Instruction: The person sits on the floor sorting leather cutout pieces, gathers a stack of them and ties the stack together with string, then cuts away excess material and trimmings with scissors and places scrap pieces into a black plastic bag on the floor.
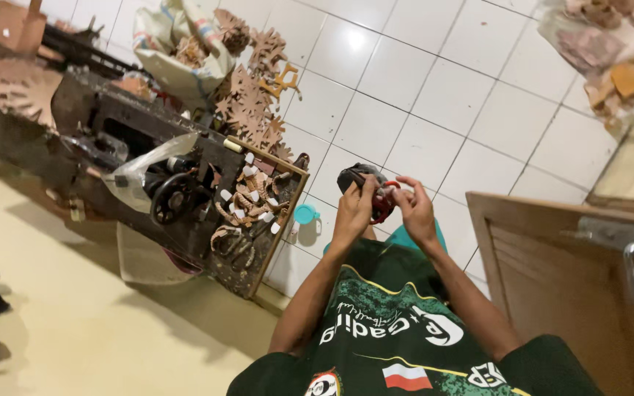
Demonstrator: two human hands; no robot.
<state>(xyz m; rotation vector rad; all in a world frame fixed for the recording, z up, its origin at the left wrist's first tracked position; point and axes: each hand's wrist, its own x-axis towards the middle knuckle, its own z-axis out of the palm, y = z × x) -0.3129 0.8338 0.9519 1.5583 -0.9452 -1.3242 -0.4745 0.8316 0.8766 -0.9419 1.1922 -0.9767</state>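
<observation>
Both hands raised together over lap, above white tile floor. Left hand fingers closed round dark roundish piece, gripping it from below/side. Right hand fingers pinched on red curved part, which sits btwn both palms, touching both. Red part long axis approx vertical. Hands equally near; item lies directly at fingertips, no gap. Wooden board w/ brown cutouts well apart to left.
</observation>
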